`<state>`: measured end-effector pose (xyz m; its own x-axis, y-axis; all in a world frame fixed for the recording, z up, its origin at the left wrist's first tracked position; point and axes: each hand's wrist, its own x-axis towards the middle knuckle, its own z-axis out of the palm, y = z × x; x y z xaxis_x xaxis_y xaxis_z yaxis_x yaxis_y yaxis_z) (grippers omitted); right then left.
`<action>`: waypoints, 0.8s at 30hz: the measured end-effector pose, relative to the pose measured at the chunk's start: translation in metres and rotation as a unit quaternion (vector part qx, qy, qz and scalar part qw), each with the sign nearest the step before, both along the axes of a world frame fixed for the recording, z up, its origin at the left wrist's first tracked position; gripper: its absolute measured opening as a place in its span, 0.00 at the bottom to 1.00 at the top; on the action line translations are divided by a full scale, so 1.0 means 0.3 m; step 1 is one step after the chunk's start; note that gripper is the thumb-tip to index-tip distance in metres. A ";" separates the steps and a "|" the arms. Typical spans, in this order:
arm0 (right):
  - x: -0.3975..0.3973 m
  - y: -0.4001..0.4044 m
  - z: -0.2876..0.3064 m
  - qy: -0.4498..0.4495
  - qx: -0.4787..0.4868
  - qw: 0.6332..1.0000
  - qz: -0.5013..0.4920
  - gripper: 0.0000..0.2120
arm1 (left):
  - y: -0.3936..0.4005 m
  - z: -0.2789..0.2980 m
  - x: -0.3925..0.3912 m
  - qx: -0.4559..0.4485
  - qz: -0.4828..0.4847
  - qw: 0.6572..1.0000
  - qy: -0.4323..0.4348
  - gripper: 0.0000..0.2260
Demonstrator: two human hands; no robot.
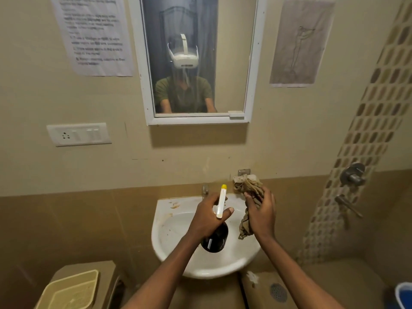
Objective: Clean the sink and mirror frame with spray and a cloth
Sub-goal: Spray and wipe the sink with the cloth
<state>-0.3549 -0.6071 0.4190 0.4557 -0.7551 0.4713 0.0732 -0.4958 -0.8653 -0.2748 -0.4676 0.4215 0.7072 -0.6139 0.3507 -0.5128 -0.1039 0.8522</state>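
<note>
A white wall sink (169,230), stained brown near its back left corner, hangs below a mirror with a white frame (253,63). My left hand (207,216) grips a dark spray bottle (215,240) with a white trigger head and yellow nozzle tip, held over the basin and pointing up toward the wall. Beside it, my right hand (262,211) is closed around a crumpled brown cloth (245,184) above the sink's right side. Part of the cloth dangles below my palm.
A small tap (205,189) stands at the sink's back edge. Wall valves (353,175) are at right, a switch plate (79,134) at left, papers beside the mirror. A beige basket (71,291) sits lower left, a floor drain (278,292) and a blue bucket (404,294) lower right.
</note>
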 end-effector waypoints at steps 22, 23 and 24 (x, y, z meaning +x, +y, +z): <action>0.354 -0.527 -0.639 0.148 0.029 0.986 0.064 0.12 | -0.483 -0.597 0.345 0.163 0.144 0.956 0.197 0.09; 0.361 -0.542 -0.664 0.157 0.029 0.985 0.072 0.12 | -0.496 -0.614 0.356 0.163 0.157 0.950 0.213 0.10; 0.364 -0.549 -0.677 0.162 0.028 0.983 0.077 0.12 | -0.504 -0.623 0.365 0.162 0.160 0.946 0.230 0.10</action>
<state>-0.2456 -0.7718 0.2160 0.6866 -0.6857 0.2416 -0.1407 -0.4514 -0.8812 -0.1653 -0.6189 0.2347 0.9076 -0.3644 -0.2087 0.0066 -0.4846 0.8747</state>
